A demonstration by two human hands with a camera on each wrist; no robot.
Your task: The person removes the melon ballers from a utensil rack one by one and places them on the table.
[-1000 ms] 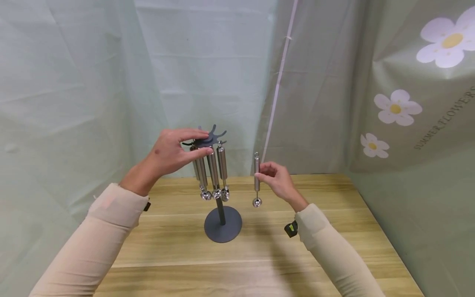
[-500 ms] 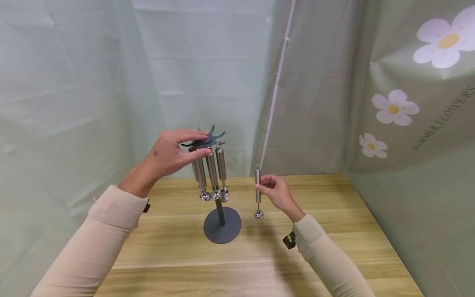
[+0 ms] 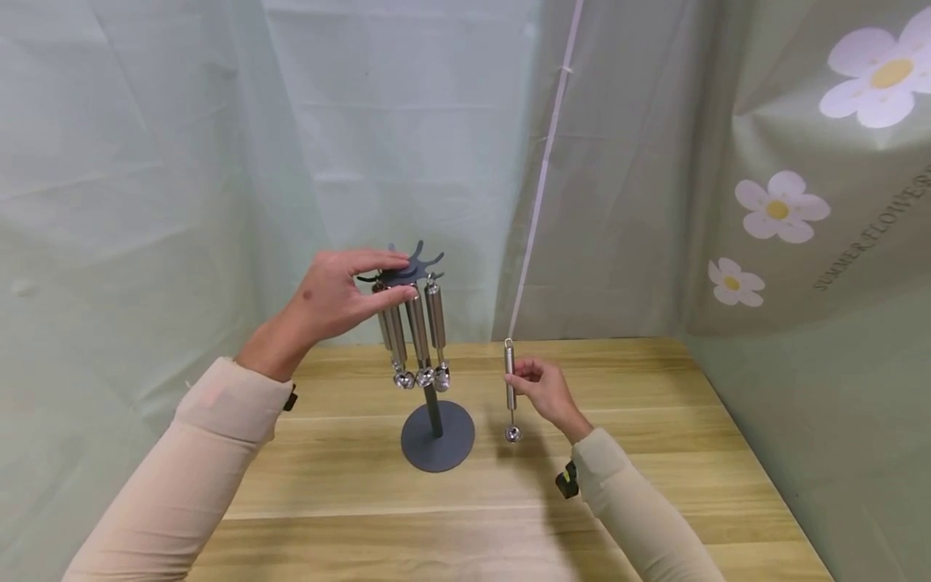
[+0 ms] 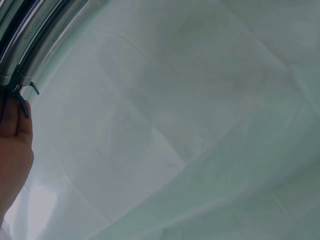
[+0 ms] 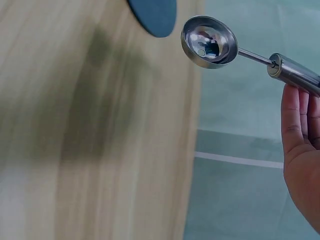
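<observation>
Steel scoop [image 3: 511, 390] is pinched upright by the right hand [image 3: 541, 388], just right of the rack [image 3: 425, 356], above open wooden table [image 3: 655, 453]; the rack's top is pinched by the left hand [image 3: 330, 299]. "SUMMER FLOWERS" is printed on the curtain [image 3: 869, 234]

On the grey-green flowered cloth backdrop [image 3: 822, 202] hanging to the right of my wooden table [image 3: 655, 453] I read "SUMMER FLOWERS" in dark slanted capitals, cut off at the edge. Small stamped marks on a steel handle [image 4: 42, 30] stay illegible to me.
</observation>
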